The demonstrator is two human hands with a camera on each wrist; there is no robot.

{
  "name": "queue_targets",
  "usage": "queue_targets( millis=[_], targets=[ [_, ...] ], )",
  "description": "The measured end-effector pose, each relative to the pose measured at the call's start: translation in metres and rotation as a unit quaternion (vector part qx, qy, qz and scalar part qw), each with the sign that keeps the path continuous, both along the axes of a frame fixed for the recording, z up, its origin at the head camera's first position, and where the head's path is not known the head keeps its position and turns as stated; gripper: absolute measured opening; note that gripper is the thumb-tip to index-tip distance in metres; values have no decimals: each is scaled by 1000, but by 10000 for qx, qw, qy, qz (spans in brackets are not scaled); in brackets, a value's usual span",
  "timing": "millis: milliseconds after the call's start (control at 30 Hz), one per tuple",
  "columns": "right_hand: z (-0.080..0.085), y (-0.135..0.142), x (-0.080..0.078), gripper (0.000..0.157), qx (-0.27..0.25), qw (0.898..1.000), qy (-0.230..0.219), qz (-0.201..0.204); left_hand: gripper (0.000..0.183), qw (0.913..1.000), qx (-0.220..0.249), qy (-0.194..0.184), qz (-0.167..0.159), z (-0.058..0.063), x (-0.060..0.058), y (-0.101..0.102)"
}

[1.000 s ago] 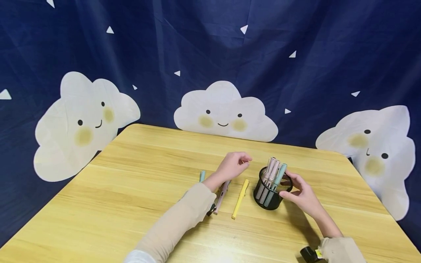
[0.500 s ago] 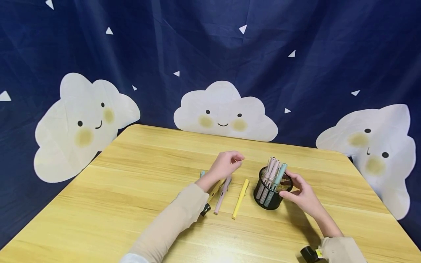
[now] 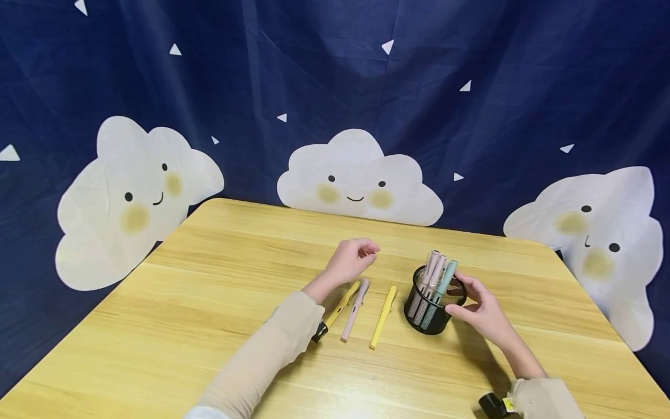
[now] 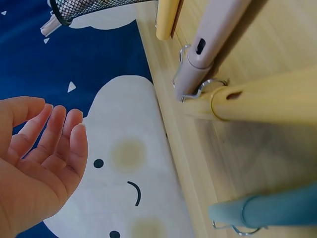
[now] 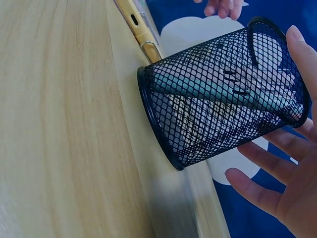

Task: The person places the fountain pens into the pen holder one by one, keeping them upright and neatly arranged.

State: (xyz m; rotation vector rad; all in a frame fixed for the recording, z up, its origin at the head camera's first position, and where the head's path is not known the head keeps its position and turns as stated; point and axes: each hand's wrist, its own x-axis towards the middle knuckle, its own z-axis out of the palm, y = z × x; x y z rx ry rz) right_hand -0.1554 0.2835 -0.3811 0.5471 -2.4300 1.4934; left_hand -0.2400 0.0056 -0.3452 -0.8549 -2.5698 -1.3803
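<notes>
My right hand holds the black mesh pen holder, thumb at the near side of its rim and fingers at the far side. Pale pink pens and a teal pen stand in it, leaning right. My left hand hovers left of the holder, loosely curled with nothing in it. Beneath and beside that hand lie a yellow pen, a lilac pen and another yellow pen. In the left wrist view a teal pen also lies on the table; the left arm hides it from the head view.
The wooden table reaches back to a dark blue curtain printed with white clouds. A black wrist camera sits at the right sleeve. Another black wrist device at the left sleeve overlaps the left yellow pen.
My left hand has moved left, away from the pen holder, uncovering the lilac pen and the left yellow pen while the arm covers the loose teal one. My right hand and the holder stay put.
</notes>
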Motion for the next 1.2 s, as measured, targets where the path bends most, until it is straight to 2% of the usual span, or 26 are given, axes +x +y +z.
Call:
queue_targets(
  millis=[400,1200],
  targets=[
    [0,0,0,57,125,9999,-39,-59,15,9999,-53,41,112,-5,-5,-12],
    [0,0,-1,57,191,9998,58,-38,13,9991,19,-55,413,-8,-3,-39]
  ],
)
